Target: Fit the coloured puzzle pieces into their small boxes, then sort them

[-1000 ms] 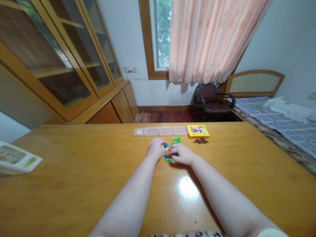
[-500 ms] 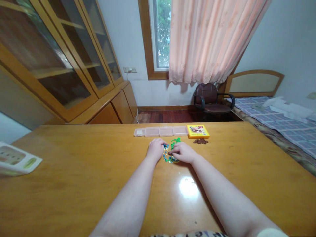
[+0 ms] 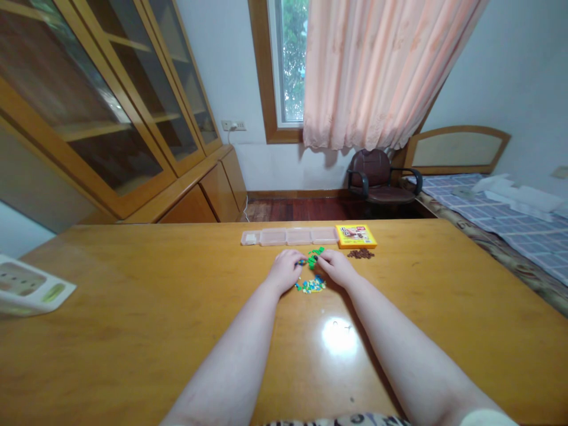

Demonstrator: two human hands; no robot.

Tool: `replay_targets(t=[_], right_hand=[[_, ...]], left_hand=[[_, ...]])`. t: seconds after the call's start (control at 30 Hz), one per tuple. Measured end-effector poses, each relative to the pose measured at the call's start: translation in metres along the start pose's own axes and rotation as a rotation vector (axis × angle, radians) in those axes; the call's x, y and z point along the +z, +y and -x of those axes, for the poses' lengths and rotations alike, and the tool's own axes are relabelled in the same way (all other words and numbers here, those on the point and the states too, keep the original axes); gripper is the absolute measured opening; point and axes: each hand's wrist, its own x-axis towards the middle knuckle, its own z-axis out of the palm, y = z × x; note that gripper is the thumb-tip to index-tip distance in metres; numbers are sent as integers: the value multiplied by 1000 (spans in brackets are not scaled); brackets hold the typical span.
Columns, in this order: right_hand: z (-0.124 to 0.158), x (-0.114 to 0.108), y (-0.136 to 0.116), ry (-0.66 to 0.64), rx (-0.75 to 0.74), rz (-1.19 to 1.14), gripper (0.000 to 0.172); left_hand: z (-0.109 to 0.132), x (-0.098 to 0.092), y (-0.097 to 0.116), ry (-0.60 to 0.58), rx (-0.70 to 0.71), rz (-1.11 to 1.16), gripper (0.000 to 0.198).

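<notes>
My left hand [image 3: 286, 270] rests on the table with its fingers curled inward. Small blue pieces [image 3: 302, 262] show at its fingertips; whether they are gripped or just touched cannot be told. Across from it, my right hand [image 3: 337, 267] has its fingers bent together at the edge of a green pile of small pieces [image 3: 316, 253]. A tiny dark spot shows at its fingertips, too small to name. Below the hands lies a mixed pile of small pieces [image 3: 313, 286] in blue, white, yellow and green.
Clear shallow plastic trays [image 3: 299, 236] stand in a row behind the hands, with a small white item in the leftmost one. Beside them are a yellow box [image 3: 356, 236] and a brown pile of pieces [image 3: 361, 254]. A white power strip [image 3: 35, 287] is at far left.
My right hand has moved away from me, from the mixed pieces to the green pile, uncovering the lower pile. The left hand has shifted slightly right, and fewer loose blue pieces show beside it.
</notes>
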Motion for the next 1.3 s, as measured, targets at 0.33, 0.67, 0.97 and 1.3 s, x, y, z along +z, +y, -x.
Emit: replay_targets(t=[0.33, 0.67, 0.97, 1.3], right_hand=[[-3, 2, 27, 312, 260, -487, 34], [2, -10, 29, 363, 286, -616, 28], [-2, 1, 19, 249, 116, -150, 32], [6, 9, -7, -131, -115, 268, 50]], left_hand=[[13, -9, 39, -247, 295, -107, 45], [29, 28, 67, -519, 244, -289, 77], [34, 31, 52, -444, -194, -362, 88], [21, 21, 35, -304, -319, -286, 85]])
